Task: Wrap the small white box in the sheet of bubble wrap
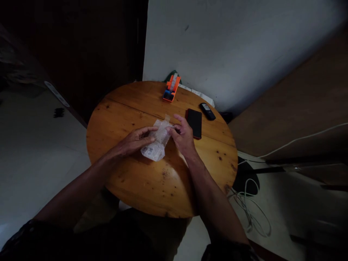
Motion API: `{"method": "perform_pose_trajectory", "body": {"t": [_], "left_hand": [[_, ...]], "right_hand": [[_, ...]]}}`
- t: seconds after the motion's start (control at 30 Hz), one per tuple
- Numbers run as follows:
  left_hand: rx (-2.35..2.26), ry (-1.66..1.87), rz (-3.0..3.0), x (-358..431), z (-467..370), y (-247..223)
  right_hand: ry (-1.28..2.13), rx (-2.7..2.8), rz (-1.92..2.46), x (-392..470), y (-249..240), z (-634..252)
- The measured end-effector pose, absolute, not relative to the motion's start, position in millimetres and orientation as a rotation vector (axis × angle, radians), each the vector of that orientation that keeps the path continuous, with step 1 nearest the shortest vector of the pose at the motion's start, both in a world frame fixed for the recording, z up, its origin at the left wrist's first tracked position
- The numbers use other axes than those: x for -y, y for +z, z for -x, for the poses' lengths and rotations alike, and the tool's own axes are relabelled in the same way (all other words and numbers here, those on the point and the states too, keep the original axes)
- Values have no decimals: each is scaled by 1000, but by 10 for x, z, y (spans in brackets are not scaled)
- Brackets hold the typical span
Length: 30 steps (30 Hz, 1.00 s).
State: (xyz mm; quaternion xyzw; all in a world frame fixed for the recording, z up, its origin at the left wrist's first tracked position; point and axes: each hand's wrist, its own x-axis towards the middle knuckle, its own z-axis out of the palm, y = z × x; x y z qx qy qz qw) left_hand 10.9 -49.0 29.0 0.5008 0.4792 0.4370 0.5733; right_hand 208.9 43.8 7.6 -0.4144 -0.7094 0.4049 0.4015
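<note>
A crumpled piece of clear bubble wrap (157, 145) lies near the middle of the round wooden table. A strip of tape (167, 117) sticks up at its far end. From the left, my left hand (138, 139) steadies the wrap between thumb and fingers. My right hand (182, 134) pinches the wrap's right edge between thumb and forefinger, with another finger lifted away. Whatever may be inside the wrap cannot be made out.
An orange tape dispenser (172, 87) stands at the table's far edge. A dark phone with a red edge (194, 124) and a black handset (207, 111) lie to the right on the table (152, 188). A pale cable (251, 214) coils on the floor.
</note>
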Motion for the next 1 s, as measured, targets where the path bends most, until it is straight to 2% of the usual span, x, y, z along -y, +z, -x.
{"method": "perform_pose_trajectory", "body": {"t": [0.17,0.37,0.57,0.77,0.87,1.0], "left_hand": [[-1159,1025,-1114,464,-123,249],[-1010,1108,-1001,477,-119,228],[-947,1195,-972,430,-95,205],[-1297,1305,-1087,372,-41,137],[-1524,1290,-1365,377,-46,121],[-1565,1249,-1617,370,-65,113]], "right_hand": [[753,1725,1116,-476,132,-2179],[980,1937,1168,-163,381,-2061],[852,1940,1230,-219,253,-2034],[1097,1708,1227,-507,152,-2307],[979,1797,1326,-521,138,-2322],[793,1927,1348,-467,149,-2263]]}}
